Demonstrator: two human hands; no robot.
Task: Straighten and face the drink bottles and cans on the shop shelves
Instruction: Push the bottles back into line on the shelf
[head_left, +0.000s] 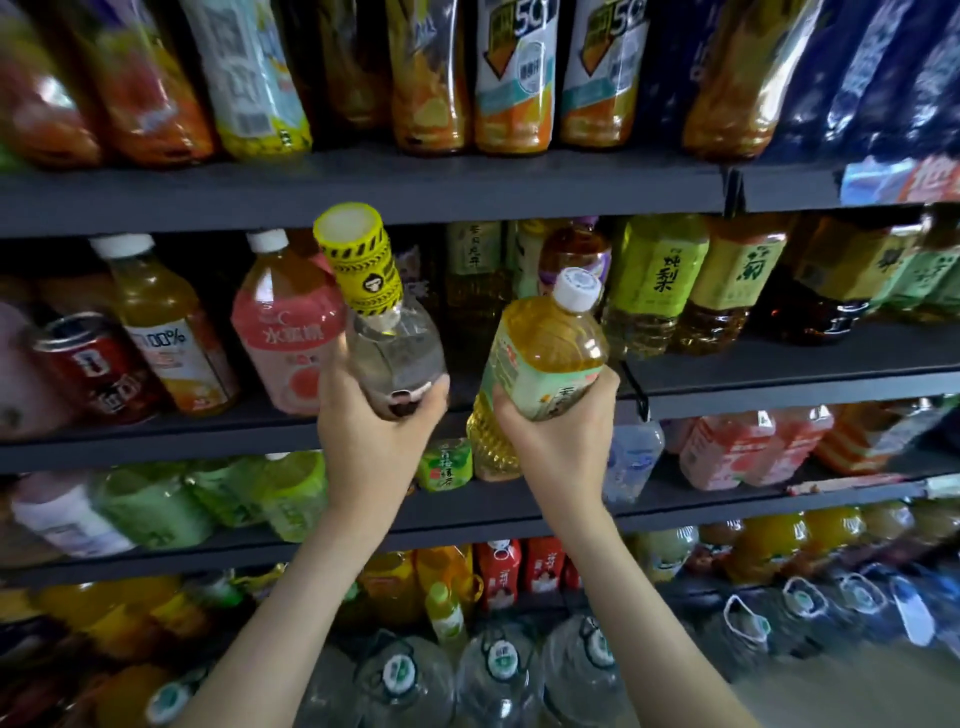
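Before the shelves, both hands raised – left hand (371, 431) grips clear bottle (392, 358)

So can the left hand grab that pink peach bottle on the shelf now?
Probably not yet. The left hand is full: it grips the clear bottle with the yellow neck wrap. The pink peach bottle stands close beside it with nothing between, so a freed hand could likely reach.

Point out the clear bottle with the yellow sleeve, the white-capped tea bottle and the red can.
Clear bottle (395, 353), head view, clear body.
Tea bottle (550, 332), head view, amber shoulder.
Red can (98, 369), head view, red side.
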